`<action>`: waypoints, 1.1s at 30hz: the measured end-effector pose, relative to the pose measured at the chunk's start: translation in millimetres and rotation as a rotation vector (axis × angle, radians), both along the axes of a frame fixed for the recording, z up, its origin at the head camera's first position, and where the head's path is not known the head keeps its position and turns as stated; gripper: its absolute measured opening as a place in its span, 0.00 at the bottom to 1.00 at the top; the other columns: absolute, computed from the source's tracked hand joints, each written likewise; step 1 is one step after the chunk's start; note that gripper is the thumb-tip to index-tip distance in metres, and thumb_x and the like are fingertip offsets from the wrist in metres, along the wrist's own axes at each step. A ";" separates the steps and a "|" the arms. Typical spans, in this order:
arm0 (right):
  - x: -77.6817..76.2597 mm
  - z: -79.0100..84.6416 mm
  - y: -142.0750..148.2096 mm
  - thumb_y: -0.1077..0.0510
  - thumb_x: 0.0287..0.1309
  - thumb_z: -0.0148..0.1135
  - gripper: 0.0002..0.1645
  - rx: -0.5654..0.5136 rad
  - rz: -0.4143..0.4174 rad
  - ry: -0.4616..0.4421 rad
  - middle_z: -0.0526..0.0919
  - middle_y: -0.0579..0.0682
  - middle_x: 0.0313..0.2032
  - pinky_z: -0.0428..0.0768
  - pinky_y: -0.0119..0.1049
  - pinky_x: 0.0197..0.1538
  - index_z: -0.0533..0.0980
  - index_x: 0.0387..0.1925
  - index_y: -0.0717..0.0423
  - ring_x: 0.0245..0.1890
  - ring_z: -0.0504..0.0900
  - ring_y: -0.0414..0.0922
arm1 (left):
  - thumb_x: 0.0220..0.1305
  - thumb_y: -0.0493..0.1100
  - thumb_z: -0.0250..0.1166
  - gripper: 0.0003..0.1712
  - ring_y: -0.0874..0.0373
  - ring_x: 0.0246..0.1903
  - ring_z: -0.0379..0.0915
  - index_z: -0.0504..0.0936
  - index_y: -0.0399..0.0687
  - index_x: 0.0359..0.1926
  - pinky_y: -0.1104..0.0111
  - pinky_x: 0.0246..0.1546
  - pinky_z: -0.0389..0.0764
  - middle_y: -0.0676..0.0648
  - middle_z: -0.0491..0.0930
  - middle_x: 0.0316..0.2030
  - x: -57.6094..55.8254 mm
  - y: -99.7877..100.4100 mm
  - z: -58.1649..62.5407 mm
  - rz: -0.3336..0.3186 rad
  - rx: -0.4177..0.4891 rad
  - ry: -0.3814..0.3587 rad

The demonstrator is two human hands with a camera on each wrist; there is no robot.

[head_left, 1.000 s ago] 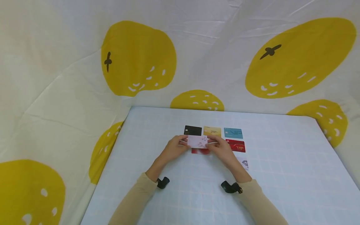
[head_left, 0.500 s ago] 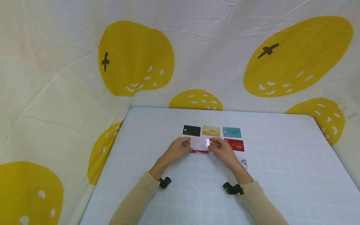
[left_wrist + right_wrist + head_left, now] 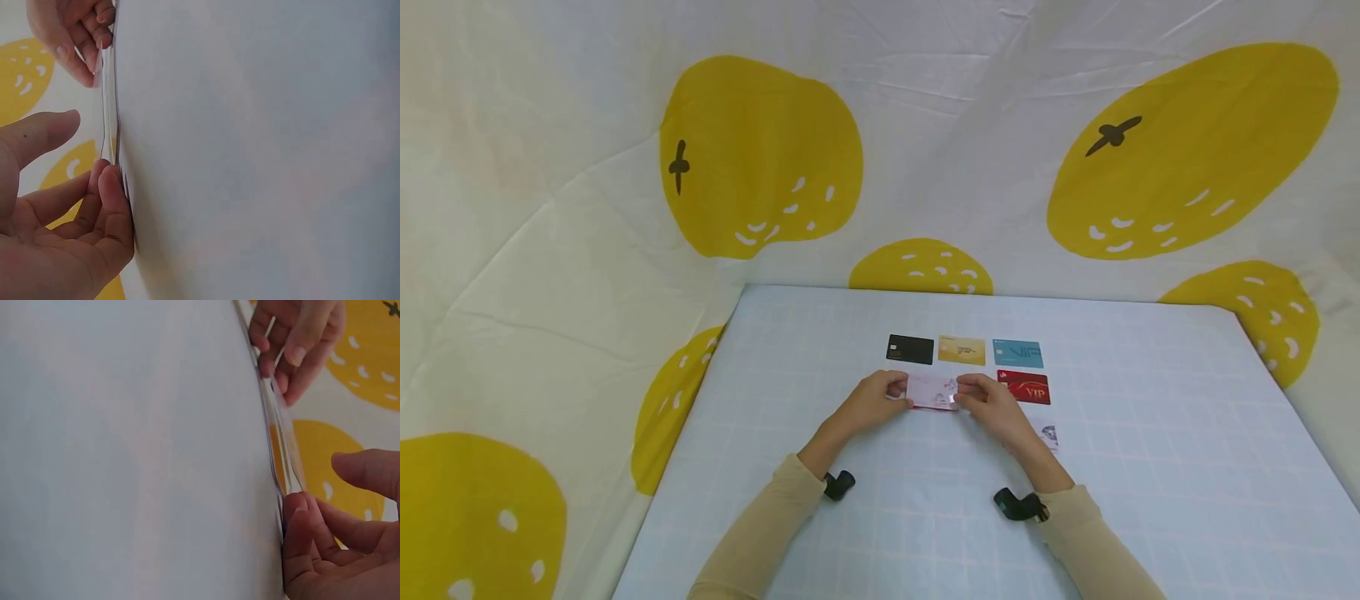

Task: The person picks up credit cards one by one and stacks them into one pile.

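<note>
A pale pink-white card with a small flower-like print lies between my two hands, its long side running left to right. My left hand pinches its left end, and at the right end my right hand does the same. Only a thin red strip of a card beneath shows along the near edge. In the left wrist view the left fingertips are at the thin card edges, low over the table. From the right wrist, the right fingertips hold the opposite end.
Behind the hands lie a black card, a gold card and a blue card in a row. A red VIP card is right of the right hand. Another pale card is partly hidden by the right forearm.
Both hands have brought the pale card slightly nearer and down over the red card, which is now almost fully covered. The gold card behind is uncovered. The other cards stay put.
</note>
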State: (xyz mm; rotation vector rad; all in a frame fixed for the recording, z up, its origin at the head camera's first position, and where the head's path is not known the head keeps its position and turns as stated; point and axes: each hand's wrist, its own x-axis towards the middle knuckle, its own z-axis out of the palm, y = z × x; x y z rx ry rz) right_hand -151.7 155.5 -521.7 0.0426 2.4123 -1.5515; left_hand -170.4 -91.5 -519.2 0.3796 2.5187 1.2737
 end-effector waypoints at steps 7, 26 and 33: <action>-0.8 -3.0 -0.2 0.54 0.67 0.62 0.21 0.061 0.010 0.020 0.82 0.52 0.49 0.82 0.40 0.49 0.77 0.60 0.55 0.47 0.79 0.50 | 0.62 0.39 0.70 0.27 0.55 0.46 0.74 0.77 0.34 0.61 0.62 0.51 0.77 0.47 0.80 0.47 -0.2 1.0 1.3 -0.027 -0.027 -0.003; 0.6 -4.0 -1.2 0.53 0.67 0.63 0.22 0.092 0.005 0.033 0.82 0.50 0.45 0.81 0.37 0.45 0.77 0.59 0.56 0.44 0.78 0.49 | 0.60 0.40 0.73 0.31 0.56 0.44 0.69 0.75 0.35 0.63 0.64 0.49 0.75 0.49 0.74 0.43 -1.8 3.5 2.0 -0.094 -0.144 -0.016; 0.7 -2.9 -2.4 0.52 0.66 0.64 0.22 0.097 0.003 0.047 0.82 0.50 0.45 0.81 0.37 0.46 0.78 0.58 0.56 0.43 0.78 0.49 | 0.61 0.42 0.73 0.33 0.56 0.45 0.69 0.74 0.35 0.64 0.66 0.49 0.75 0.49 0.73 0.44 -0.7 5.0 0.0 -0.089 -0.191 0.000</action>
